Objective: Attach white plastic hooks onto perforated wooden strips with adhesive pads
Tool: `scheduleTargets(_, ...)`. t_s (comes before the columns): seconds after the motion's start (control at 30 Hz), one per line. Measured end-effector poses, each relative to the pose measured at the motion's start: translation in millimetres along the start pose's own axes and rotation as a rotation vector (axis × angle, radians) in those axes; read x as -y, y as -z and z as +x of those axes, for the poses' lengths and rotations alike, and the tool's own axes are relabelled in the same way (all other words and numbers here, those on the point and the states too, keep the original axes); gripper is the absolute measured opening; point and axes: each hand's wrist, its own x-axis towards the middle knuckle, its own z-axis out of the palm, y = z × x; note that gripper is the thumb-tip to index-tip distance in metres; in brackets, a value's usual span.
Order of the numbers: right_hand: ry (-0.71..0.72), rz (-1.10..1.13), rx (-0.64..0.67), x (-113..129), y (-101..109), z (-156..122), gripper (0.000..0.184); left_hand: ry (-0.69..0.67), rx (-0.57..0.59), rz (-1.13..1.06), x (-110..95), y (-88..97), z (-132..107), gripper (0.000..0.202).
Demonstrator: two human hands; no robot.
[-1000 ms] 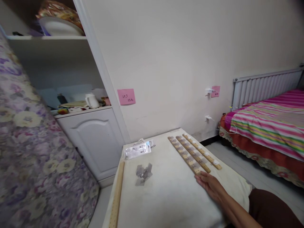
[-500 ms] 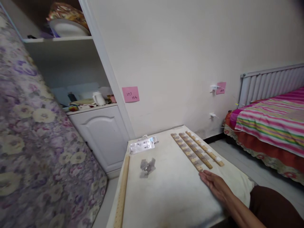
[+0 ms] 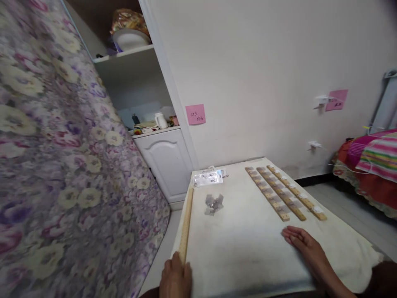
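Observation:
My left hand (image 3: 175, 280) is at the table's near left edge, its fingers closed round the near end of a long wooden strip (image 3: 186, 225) that lies along that edge. Over on the white cloth-covered table (image 3: 242, 244), my right hand (image 3: 305, 247) rests flat with fingers stretched out, just short of three wooden strips (image 3: 283, 192) laid side by side with small metal and white pieces on them. A small pile of grey metal parts (image 3: 214, 203) lies mid-table, and clear plastic packets (image 3: 208, 178) sit behind it.
A floral-patterned mattress or cover (image 3: 62, 165) leans along the left. A white cabinet (image 3: 164, 159) with shelves stands behind the table. Pink notes (image 3: 195, 114) are stuck on the wall. A striped bed (image 3: 372, 165) is at the right.
The view has swung left. My left hand has come into view and gripped the long strip's near end. My right hand has slid slightly back from the three strips.

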Motion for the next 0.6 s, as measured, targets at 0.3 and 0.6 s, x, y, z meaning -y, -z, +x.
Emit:
scheduleTargets(0.3, 0.017, -0.023, 0.042, -7.4, 3.8, 3.7, 0.043, 0.073, 0.142, -0.026, -0.1, -6.0, 10.8, 0.029)
scheduleTargets(0.6, 0.022, 0.003, 0.017, 3.4, -1.1, -1.1, 0.041, 0.189, 0.068, -0.368, 28.2, -7.1, 3.4, 0.046)
